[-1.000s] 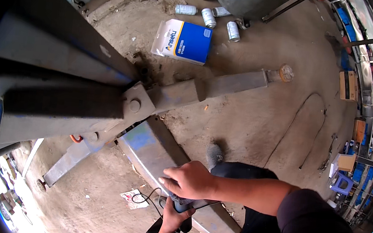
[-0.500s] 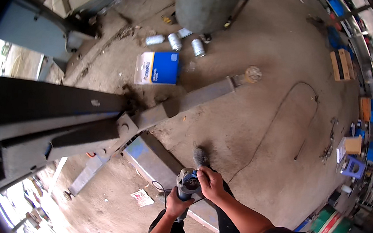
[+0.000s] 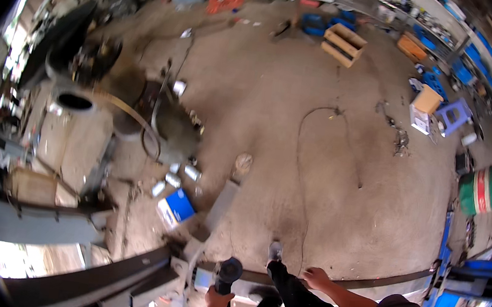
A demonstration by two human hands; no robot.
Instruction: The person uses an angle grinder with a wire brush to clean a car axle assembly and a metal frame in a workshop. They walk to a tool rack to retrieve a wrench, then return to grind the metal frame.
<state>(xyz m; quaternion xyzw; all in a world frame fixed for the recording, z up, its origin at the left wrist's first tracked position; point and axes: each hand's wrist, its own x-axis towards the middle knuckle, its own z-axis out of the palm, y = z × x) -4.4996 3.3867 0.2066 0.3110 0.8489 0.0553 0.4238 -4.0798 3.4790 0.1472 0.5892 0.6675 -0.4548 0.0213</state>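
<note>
An angle grinder (image 3: 230,268) with a round disc end stands upright in my left hand (image 3: 218,300), whose fingers are wrapped round its body. My right hand (image 3: 318,279) is away from the grinder, out to the right above my leg. It looks empty, with its fingers loosely stretched. Beneath the hands runs a long low metal beam (image 3: 387,289) on the floor. A thin dark cable (image 3: 299,153) loops over the floor ahead and passes close to my right hand in the picture.
A steel lift arm (image 3: 222,204) with a round pad (image 3: 244,163) reaches forward on the left. Beside it are a blue and white box (image 3: 177,207) and several cans (image 3: 173,180). A cardboard box (image 3: 342,44), purple stool (image 3: 455,115) and green drum (image 3: 484,189) stand farther right.
My right hand has let go of the grinder and moved right. My left hand still holds it. The view has swung right and up, bringing more of the workshop into sight.
</note>
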